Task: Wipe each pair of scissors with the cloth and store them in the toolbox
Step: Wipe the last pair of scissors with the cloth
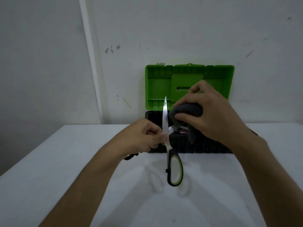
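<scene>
A dark grey cloth (186, 111) was gripped in the curled fingers (185, 102) of the right hand (211, 115) at centre frame and pressed around one blade of an opened pair of scissors (168, 141). The scissors were pinched near the pivot by the closed fingers (161, 136) of the left hand (142, 136), one blade pointing up, a green-and-black handle loop hanging below, clear of the white surface (65, 177). Behind the hands, the toolbox (201, 148) stood open at the surface's far edge, its green lid (157, 84) raised against the wall (49, 54). The wiping step was judged to be in hand; closing the blades and lowering the scissors into the black base would be called for next. No brand, label or writing could be read.
</scene>
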`<state>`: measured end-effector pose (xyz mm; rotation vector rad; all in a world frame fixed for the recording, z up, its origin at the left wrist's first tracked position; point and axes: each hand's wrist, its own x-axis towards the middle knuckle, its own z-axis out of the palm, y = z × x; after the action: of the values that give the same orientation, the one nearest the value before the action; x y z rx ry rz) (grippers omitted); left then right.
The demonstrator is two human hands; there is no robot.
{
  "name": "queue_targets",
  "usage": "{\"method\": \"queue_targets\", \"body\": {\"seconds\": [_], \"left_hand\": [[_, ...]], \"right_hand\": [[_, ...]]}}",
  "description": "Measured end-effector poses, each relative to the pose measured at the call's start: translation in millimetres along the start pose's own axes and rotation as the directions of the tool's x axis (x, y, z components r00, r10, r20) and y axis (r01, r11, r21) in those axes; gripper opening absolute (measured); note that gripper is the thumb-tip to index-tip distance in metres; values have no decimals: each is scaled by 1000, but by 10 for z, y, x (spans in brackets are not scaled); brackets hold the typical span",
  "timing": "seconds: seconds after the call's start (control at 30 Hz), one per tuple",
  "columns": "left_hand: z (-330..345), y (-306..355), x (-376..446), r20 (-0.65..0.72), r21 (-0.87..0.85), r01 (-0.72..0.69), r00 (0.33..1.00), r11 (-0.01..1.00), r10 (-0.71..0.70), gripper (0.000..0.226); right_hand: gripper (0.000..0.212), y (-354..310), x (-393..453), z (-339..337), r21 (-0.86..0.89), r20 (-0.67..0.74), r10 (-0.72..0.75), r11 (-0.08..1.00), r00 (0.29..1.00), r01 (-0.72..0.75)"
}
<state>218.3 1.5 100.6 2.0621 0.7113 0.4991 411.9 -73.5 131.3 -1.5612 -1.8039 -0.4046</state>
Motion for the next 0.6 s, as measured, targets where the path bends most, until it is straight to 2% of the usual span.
{"method": "queue_targets", "body": {"seconds": [0.07,0.13,0.27,0.33,0.43,0.53,0.6], "left_hand": [[11,5,-5,19,1,4,1000,1000,-4,56],[19,4,-16,38,36,-5,999,999,4,54],[36,34,-46,83,176,-30,996,984,15,40],[70,62,-48,106,199,-39,994,979,18,34],[97,82,-39,117,204,-25,993,979,1,36],[60,70,-45,93,194,4,995,981,-23,41],[27,57,-47,84,171,18,996,985,-33,43]], "right_hand": [[30,-106,-8,31,-2,108,-46,999,993,46],[26,-161,2,100,-22,145,-67,997,987,70],[24,-72,23,140,-37,-15,11,999,1000,-11],[27,20,17,131,-76,-119,80,993,990,-90],[29,105,8,65,-111,-221,148,978,964,-176],[27,80,13,-64,-83,-234,122,986,965,-145],[27,11,12,-130,-29,-139,69,997,988,-74]]}}
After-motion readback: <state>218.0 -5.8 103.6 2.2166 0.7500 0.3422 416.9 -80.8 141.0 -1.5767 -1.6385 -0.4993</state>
